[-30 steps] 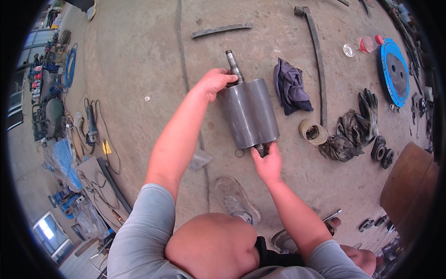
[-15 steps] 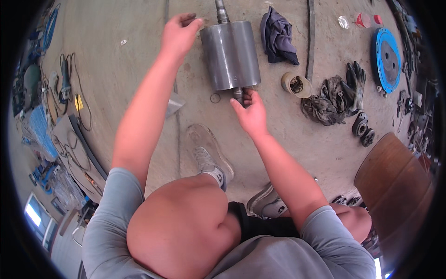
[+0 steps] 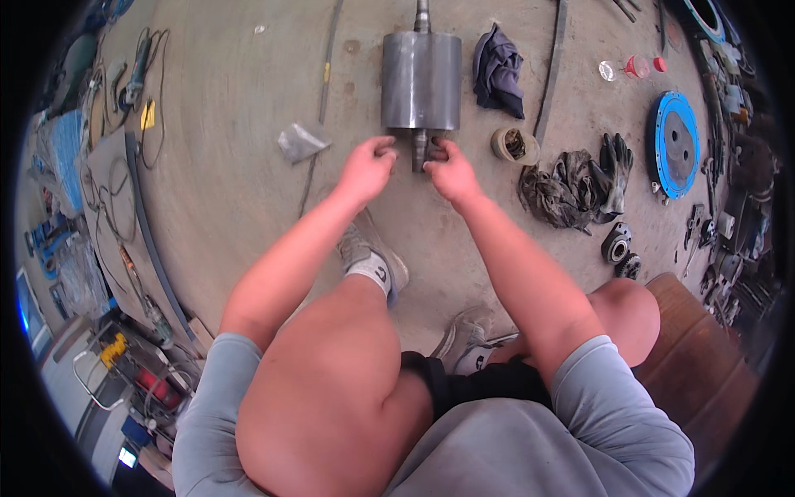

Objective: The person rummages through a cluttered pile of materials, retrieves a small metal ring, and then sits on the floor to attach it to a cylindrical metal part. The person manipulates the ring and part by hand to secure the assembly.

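A grey metal cylinder with a stepped shaft (image 3: 421,81) lies on the concrete floor ahead of me, one shaft end (image 3: 419,151) pointing my way. At the right side of this shaft end is my right hand (image 3: 454,172); its fingers are curled and its thumb rests against the metal. Just left of the shaft, apart from it, my left hand (image 3: 370,172) is low over the floor with fingers and thumb drawn together. What those fingertips hold, if anything, is hidden. The thin ring seen on the floor there earlier does not show now.
Right of the cylinder lie a dark cloth (image 3: 498,73), a tub of small parts (image 3: 515,146), crumpled dark rags (image 3: 559,192), a glove (image 3: 616,174) and a blue-rimmed disc (image 3: 677,145). A plastic bag (image 3: 301,142) and an angle grinder (image 3: 137,70) lie left.
My left hand has come down from beside the cylinder's far end to near its near shaft end. My right hand has shifted to the shaft's right side. The view has moved too.
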A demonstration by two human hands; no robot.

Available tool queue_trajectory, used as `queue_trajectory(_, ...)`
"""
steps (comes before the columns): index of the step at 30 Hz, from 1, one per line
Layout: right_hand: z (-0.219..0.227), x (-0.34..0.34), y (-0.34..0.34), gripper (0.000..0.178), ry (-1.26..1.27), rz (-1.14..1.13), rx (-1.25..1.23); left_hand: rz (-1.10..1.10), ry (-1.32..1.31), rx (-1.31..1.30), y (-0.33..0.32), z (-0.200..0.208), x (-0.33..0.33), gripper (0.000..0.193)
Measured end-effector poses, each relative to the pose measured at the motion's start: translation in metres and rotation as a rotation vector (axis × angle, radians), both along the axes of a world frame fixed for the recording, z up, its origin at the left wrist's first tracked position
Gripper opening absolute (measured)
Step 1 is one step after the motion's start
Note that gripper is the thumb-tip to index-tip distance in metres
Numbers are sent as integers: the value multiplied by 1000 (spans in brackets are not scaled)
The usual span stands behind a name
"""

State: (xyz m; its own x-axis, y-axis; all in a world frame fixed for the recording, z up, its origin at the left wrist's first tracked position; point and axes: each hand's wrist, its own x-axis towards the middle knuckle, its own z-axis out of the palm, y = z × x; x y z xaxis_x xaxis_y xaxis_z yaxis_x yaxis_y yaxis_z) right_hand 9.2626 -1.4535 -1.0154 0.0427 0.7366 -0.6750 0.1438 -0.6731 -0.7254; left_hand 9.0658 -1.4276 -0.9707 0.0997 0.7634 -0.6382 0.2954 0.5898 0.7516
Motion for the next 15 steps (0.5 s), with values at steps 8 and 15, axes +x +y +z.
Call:
queue_trajectory(8, 8, 6, 5, 66, 118, -72, -93, 77, 30, -38, 1, -34, 36, 52)
queue_trajectory(15, 10, -2, 9, 54, 110, -83, -53, 93, -41, -175, 6, -31, 37, 56)
